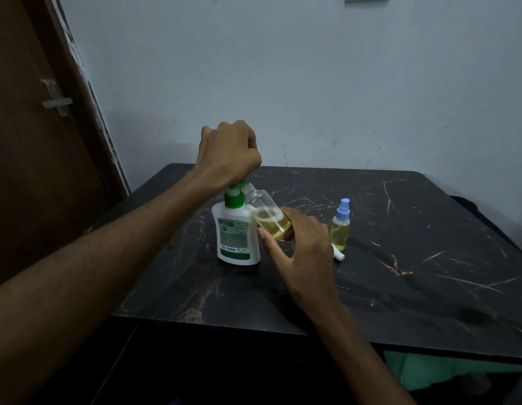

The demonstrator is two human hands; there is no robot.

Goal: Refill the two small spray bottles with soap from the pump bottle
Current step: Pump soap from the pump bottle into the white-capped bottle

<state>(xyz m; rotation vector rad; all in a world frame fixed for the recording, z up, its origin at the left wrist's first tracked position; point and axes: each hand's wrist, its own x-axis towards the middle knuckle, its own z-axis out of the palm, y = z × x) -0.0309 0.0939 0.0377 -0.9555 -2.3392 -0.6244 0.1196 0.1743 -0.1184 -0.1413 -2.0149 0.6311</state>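
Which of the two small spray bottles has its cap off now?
The tilted spray bottle in the right hand, its open neck held at the pump bottle. The other bottle stands on the table, blue sprayer on.

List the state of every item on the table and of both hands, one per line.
Pump bottle: upright, left hand on its pump.
Open spray bottle: uncapped, tilted toward the pump, partly filled, held by right hand.
Second spray bottle: upright, blue sprayer on, partly filled.
White sprayer part: lying on the table.
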